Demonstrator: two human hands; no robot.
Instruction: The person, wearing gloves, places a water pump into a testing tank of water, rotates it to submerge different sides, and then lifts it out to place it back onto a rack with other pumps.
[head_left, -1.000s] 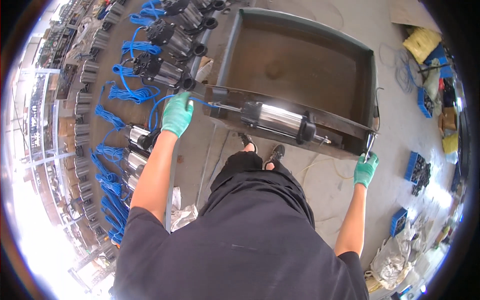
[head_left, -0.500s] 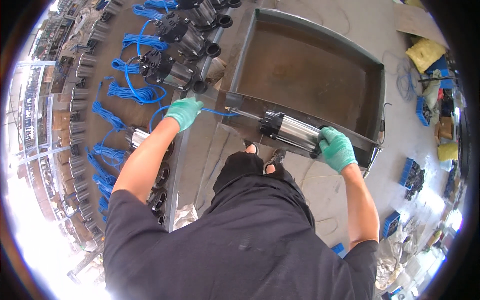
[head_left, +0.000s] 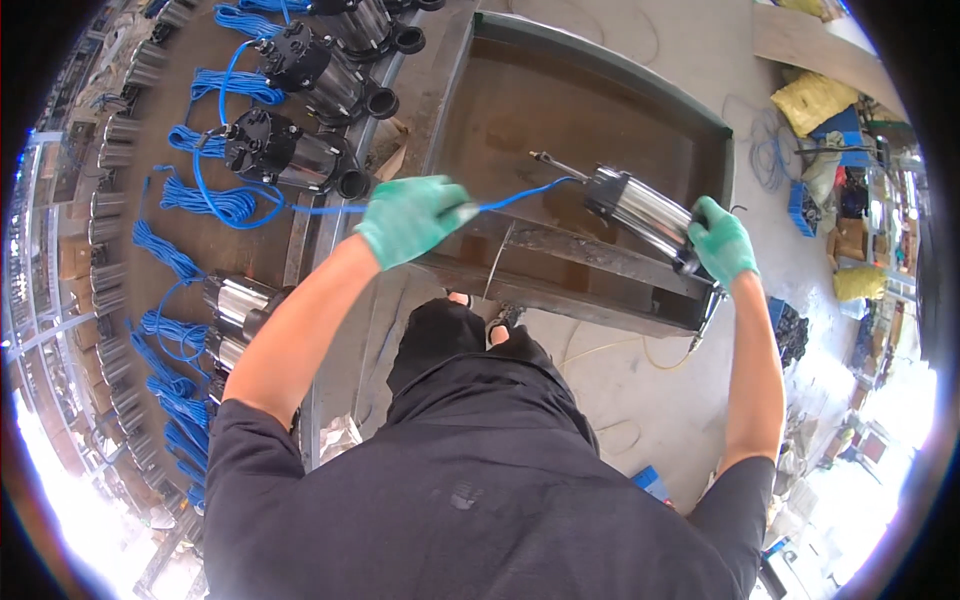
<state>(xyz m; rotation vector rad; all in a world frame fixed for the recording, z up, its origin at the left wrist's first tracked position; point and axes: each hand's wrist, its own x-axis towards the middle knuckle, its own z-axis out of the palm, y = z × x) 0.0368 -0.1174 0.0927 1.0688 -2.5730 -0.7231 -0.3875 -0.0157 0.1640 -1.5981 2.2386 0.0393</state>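
Note:
Both my hands wear green gloves. My left hand (head_left: 415, 215), somewhat blurred, is closed around a blue cable (head_left: 525, 194) near the tank's left side. The cable runs taut to the black-capped end of a silver cylindrical pump motor (head_left: 645, 213). My right hand (head_left: 722, 240) grips the motor's opposite, lower right end. The motor hangs tilted over the brown-bottomed metal tank (head_left: 732, 165), its right end lower. A thin metal rod with a fitting (head_left: 555, 164) sticks out from its capped end.
Several finished-looking black and silver pumps (head_left: 290, 152) stand on the bench at left, beside coiled blue cables (head_left: 235, 86). A dark crossbar (head_left: 590, 245) spans the tank's near part. A yellow sack (head_left: 815, 103) and blue crates (head_left: 800, 208) lie on the floor at right.
The motor has moved right and farther out over the tank, carried by my right hand. My left hand has moved right with the cable. The whole view has shifted a little.

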